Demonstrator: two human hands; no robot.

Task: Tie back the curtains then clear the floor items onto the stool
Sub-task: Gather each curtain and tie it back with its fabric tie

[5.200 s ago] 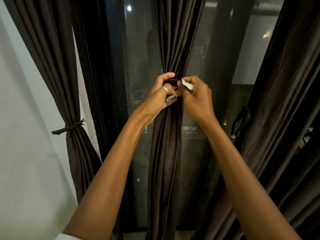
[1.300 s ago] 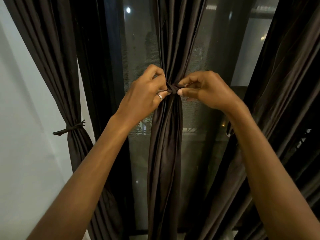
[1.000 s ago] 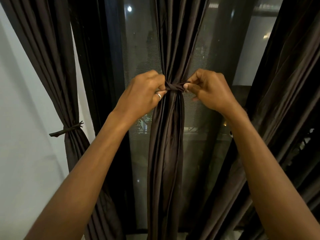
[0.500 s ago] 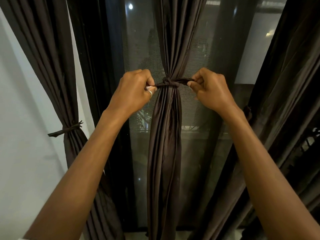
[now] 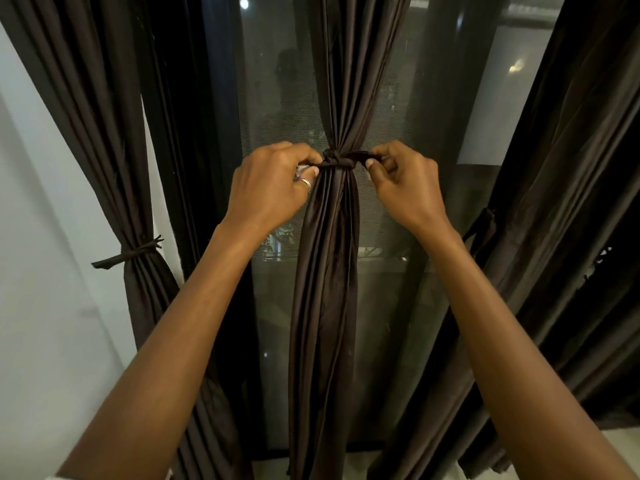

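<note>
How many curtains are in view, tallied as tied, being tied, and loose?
Tied: 1, the left curtain.
Being tied: 1, the middle curtain, its tie pinched by the left hand and right hand.
Loose: 1, the right curtain.
Total: 3.

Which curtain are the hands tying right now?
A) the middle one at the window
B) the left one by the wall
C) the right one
A: the left hand and right hand each pinch an end of the tie knotted around the middle curtain.
</note>
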